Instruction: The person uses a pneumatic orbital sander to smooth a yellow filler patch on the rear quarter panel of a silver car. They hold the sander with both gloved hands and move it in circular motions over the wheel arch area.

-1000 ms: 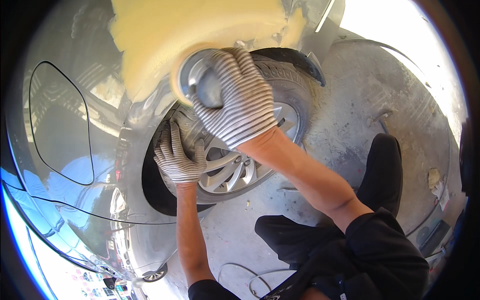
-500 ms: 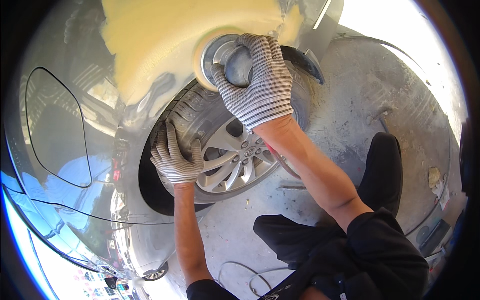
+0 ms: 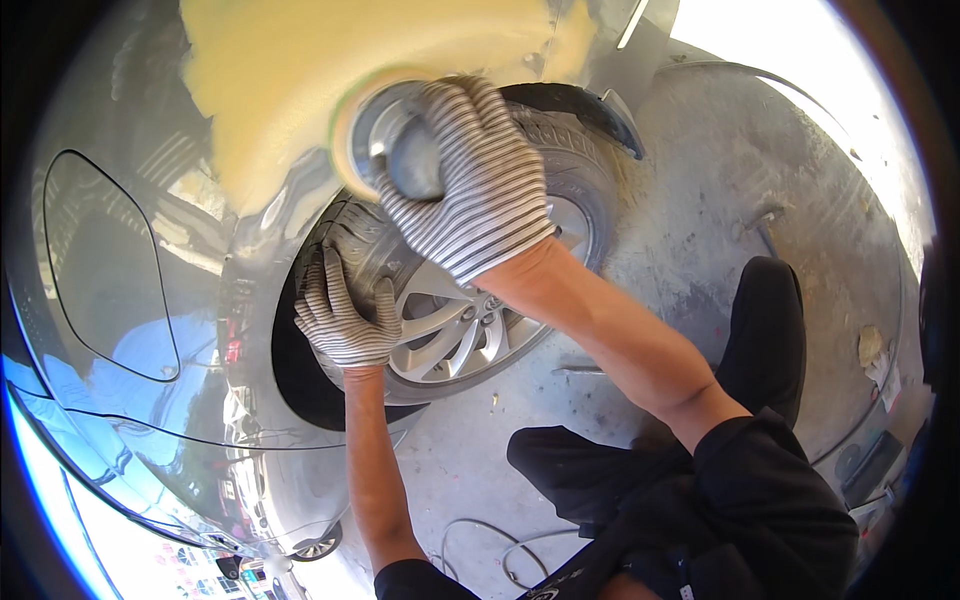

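My right hand [image 3: 475, 180], in a grey-striped knit glove, is wrapped over a round disc sander [image 3: 408, 150]. The sander's pad lies against the car's fender, at the lower edge of a yellow filler patch [image 3: 290, 80] just above the wheel arch. My left hand [image 3: 345, 315], gloved alike, rests with fingers spread on the tread of the tire [image 3: 365, 240]. Behind my right forearm the silver alloy wheel [image 3: 450, 335] is partly hidden. The palm side of my right hand is out of sight.
The grey car body [image 3: 110, 260] with its fuel flap fills the left side. A hose [image 3: 480, 525] curls on the concrete floor [image 3: 690, 200] near my knees. A metal tool [image 3: 765, 230] lies farther right. A crumpled tan scrap [image 3: 870, 345] sits at the right edge.
My right hand has slid the sander left and slightly down along the arch edge, uncovering more of the tire's top. My left hand stays almost in place on the tire.
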{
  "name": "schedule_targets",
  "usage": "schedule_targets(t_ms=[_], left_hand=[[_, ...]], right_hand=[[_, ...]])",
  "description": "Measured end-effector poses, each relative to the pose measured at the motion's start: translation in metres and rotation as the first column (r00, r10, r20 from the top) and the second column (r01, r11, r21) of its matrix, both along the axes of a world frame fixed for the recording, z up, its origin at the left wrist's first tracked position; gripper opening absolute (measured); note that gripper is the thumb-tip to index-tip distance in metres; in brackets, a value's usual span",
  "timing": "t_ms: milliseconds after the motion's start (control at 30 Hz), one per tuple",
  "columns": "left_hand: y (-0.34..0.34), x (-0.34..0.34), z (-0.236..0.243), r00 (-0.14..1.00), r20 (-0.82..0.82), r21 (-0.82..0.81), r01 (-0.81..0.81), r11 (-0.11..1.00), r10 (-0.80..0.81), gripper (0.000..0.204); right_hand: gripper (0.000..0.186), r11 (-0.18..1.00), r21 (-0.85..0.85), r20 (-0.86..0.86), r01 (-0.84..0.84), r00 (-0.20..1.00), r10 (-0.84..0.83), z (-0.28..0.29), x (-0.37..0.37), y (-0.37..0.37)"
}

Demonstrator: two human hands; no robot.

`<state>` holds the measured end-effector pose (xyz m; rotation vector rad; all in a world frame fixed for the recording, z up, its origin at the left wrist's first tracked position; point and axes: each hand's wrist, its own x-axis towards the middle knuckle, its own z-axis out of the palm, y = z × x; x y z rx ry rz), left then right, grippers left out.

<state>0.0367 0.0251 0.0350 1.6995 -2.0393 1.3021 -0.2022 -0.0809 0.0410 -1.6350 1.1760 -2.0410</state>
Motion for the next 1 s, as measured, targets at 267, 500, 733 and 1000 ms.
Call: schedule_targets(t_ms=[267, 500, 733, 1000], left_hand=[[-0.001, -0.008, 0.001, 0.999, -0.029, 0.007, -0.022, 1.0, 0.023, 0.079], [0.001, -0.006, 0.002, 0.999, -0.009, -0.011, -0.037, 0.999, 0.037, 0.079], [0.003, -0.013, -0.011, 0.996, 0.049, -0.079, -0.071, 0.994, 0.075, 0.074], [-0.025, -0.145, -0.028, 0.995, -0.002, -0.31, -0.097, 0.946, 0.101, 0.083]], right_hand=[[0.056, 0.993, 0.106, 0.105, 0.048, 0.993, -0.059, -0.035, -0.029, -0.036], [0.06, 0.944, 0.271, 0.536, -0.191, 0.844, 0.017, -0.11, -0.07, -0.053], [0.056, 0.838, 0.372, 0.63, -0.401, 0.771, 0.089, -0.153, -0.106, -0.043], [0.053, 0.795, 0.451, 0.606, -0.406, 0.793, 0.061, -0.191, -0.145, -0.082]])
